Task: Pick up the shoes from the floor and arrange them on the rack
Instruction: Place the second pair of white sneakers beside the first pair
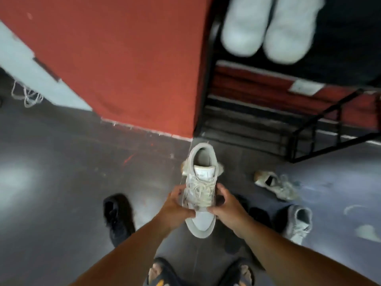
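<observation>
The person's left hand [179, 205] and right hand [223, 206] were both wrapped around one pale grey-and-white lace-up sneaker [201, 188], each clasping a side at the laced midfoot, thumbs over the top and the remaining fingers hidden under the sole. It was held clear of the floor in front of the person, toe cap towards their body and heel opening pointing away towards the rack.

It looked light, to my eye: a soft upper on a stiffer rubber sole, so a squeeze at the midfoot would give a little while the sole kept its shape. The cream laces [199, 193] lay loose and could snag on a bar. Gripping the sides near the sole, as here, or pinching the heel collar, seemed the surest hold.

Directly beneath the sneaker another light shoe [220, 168] peeped out at either side. On the dark grey floor [61, 162] lay a black shoe [117, 215] to the left, and a worn whitish sneaker on its side [276, 185] and a grey knit sneaker [300, 221] to the right.

Beyond them stood the black metal shoe rack [305, 129] against the red wall [127, 58], its lower slats bare where visible, with a pair of white shoes [270, 27] side by side on the upper shelf.
</observation>
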Action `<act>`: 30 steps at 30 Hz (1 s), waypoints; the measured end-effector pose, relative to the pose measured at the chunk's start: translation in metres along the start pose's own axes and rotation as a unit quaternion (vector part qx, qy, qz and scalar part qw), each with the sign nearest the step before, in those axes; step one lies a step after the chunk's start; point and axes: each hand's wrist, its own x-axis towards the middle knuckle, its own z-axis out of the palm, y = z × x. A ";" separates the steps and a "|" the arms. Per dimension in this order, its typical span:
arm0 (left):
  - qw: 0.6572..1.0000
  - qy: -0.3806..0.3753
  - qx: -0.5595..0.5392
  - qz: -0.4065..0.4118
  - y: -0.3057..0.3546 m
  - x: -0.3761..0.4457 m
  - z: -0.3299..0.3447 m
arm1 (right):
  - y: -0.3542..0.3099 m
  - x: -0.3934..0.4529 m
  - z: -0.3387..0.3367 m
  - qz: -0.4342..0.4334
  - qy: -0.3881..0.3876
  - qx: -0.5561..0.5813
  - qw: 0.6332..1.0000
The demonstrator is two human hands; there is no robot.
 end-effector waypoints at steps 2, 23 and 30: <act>0.999 -0.029 0.004 0.023 0.053 -0.018 0.029 | -0.029 -0.027 -0.048 -0.023 0.016 -0.003 1.000; 0.957 -0.101 0.183 0.202 0.359 -0.036 0.218 | -0.185 -0.119 -0.357 -0.119 0.126 0.052 0.983; 0.947 -0.086 0.211 0.226 0.439 0.032 0.232 | -0.253 -0.037 -0.404 -0.111 0.134 0.081 0.981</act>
